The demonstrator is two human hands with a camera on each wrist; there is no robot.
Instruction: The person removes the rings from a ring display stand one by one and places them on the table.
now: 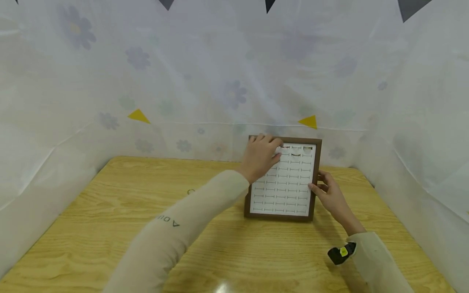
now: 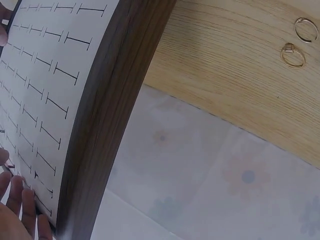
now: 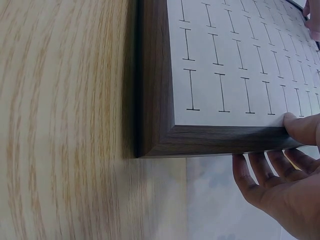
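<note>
Wooden bench before a floral curtain. I see the ring tray propped upright; my left hand hides its top-left slots, fingers curled there, their grip unclear. Right hand pinches the tray's right edge.

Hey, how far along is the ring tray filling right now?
Barely started. The ring tray shows three filled slots in its top row, every row below bare. In hand: the left hand has its fingers at the top row, and the right hand steadies the frame's edge. Left: two gold rings lie loose on the table.
</note>
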